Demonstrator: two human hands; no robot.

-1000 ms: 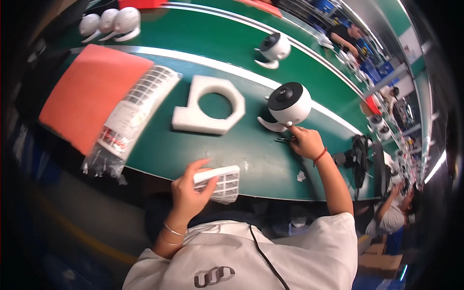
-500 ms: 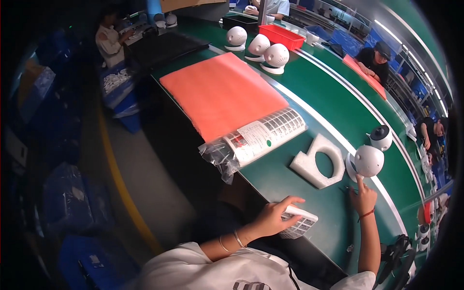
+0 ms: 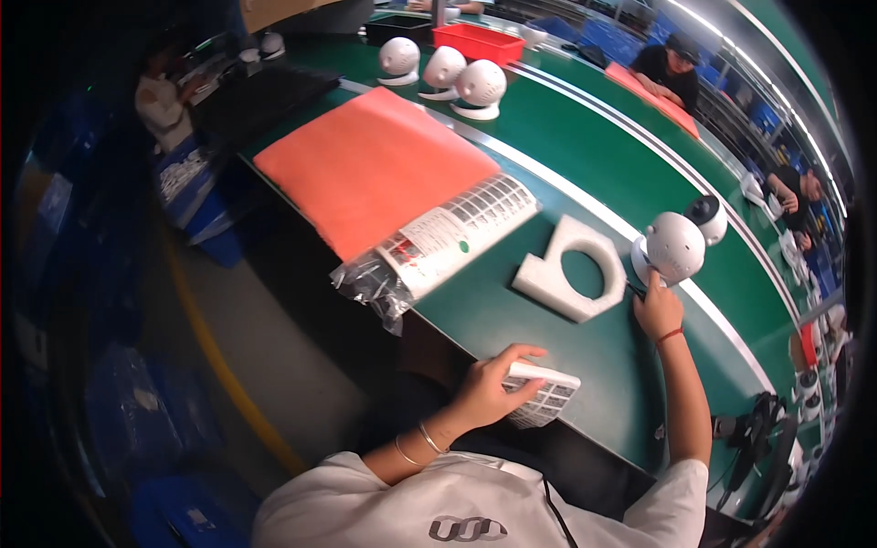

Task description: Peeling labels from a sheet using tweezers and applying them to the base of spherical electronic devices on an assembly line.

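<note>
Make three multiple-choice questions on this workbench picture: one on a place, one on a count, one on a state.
1. Where is the white foam block with a round hole?
A. on the orange mat
B. on the green table, left of the nearest white round camera
C. in the red bin

2. How many white round cameras stand beside the red plastic bin?
A. one
B. three
C. five

3. The left hand is:
A. resting on a white label sheet
B. raised, empty
C. holding the block

Answers: B, it lies beside the camera; B, three in a row; A, fingers lie on it.
</note>
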